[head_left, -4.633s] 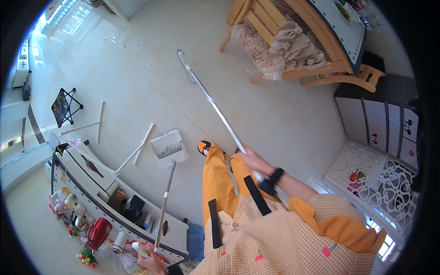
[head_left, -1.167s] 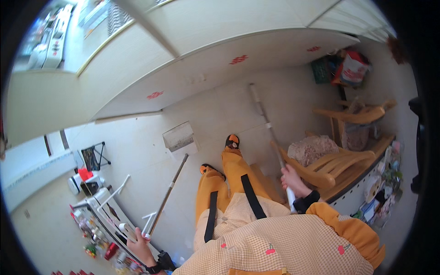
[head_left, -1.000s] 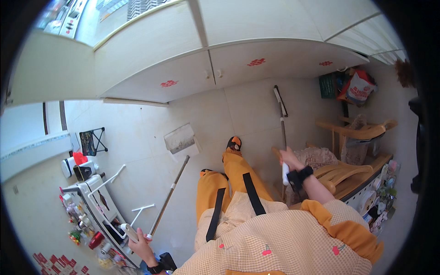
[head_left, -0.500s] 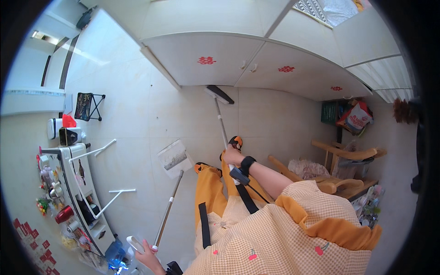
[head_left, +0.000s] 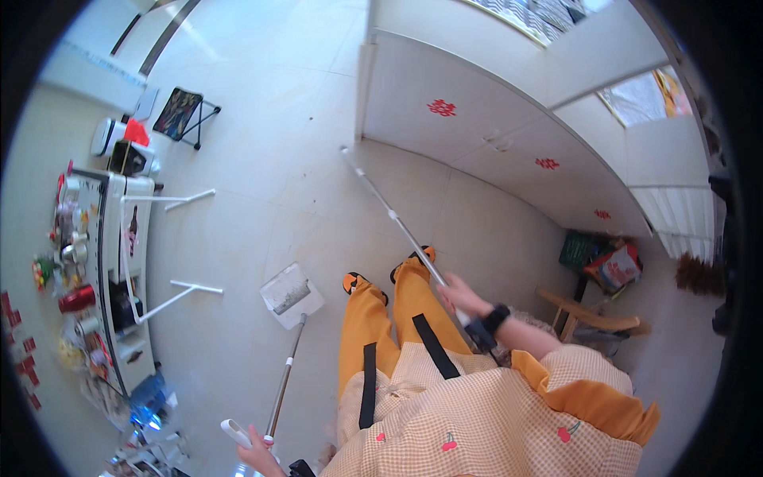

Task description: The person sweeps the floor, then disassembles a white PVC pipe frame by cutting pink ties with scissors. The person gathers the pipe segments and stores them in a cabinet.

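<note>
My right hand (head_left: 465, 296) is closed round the upper pole of a long-handled broom (head_left: 407, 230), which slants away to the far left over the tiles. The broom's far end shows only as a small pale tip, and its dark bristles cannot be made out. Low at the left, my left hand (head_left: 258, 456) grips the handle of a long-handled dustpan (head_left: 312, 305). Its white pan rests on the floor left of my feet, with a grey patch of dirt inside.
White cabinets (head_left: 413, 87) with red paper cutouts line the far right. A folding stool (head_left: 180, 114), a white pipe frame (head_left: 176, 304) and a cluttered cabinet (head_left: 135, 262) stand at the left. A wooden chair (head_left: 588, 308) and bags (head_left: 616, 266) are at the right. Dark specks dot the floor tiles (head_left: 318, 175).
The broom's far end has swung left, away from the cabinet base, and its black bristles no longer show. My right hand has moved right with the pole. My view has turned.
</note>
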A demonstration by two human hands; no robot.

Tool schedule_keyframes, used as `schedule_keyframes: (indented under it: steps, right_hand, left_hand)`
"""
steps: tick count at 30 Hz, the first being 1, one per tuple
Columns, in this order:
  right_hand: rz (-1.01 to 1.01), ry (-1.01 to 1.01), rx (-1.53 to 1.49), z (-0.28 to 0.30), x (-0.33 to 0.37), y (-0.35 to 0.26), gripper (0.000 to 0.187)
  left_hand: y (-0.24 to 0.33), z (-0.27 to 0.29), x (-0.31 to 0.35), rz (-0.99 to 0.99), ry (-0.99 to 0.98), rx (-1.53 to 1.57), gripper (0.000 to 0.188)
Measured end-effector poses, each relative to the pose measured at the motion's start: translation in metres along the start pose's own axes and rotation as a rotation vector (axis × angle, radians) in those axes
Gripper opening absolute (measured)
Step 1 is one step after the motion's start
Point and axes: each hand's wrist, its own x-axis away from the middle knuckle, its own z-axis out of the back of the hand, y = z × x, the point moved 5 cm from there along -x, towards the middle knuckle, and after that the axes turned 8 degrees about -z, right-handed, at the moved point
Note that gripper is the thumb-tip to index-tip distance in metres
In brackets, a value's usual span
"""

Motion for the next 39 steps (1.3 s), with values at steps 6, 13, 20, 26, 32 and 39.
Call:
schedule_keyframes:
  steps: [6, 13, 20, 26, 32, 39]
  right_hand:
    - [-0.345, 0.104, -0.38, -0.029, 0.036, 0.023, 0.011]
    - [-0.671, -0.349, -0.818, -0.107, -0.034, -0.044, 0.024]
    - [-0.455, -0.303, -0.62, -0.123, -0.072, -0.13, 0.011]
    - [-0.397, -0.107, -0.368, -0.065, -0.027, -0.157, 0.013]
    - [-0.598, -0.307, -0.574, -0.059, -0.081, -0.217, 0.011]
    - [-0.515, -0.257, -0.101, -0.047, -0.083, -0.334, 0.013]
  left_hand:
    - [-0.047, -0.003, 0.003, 0.169, 0.108, 0.167, 0.026]
    - [-0.065, -0.019, 0.023, 0.299, 0.128, 0.164, 0.028]
    - [-0.07, -0.043, 0.041, 0.408, 0.214, 0.212, 0.029]
    - [-0.047, -0.062, 0.066, 0.5, 0.311, 0.239, 0.029]
    - [-0.006, -0.089, 0.107, 0.599, 0.447, 0.259, 0.029]
    - [0.092, -0.097, 0.152, 0.811, 0.626, 0.282, 0.029]
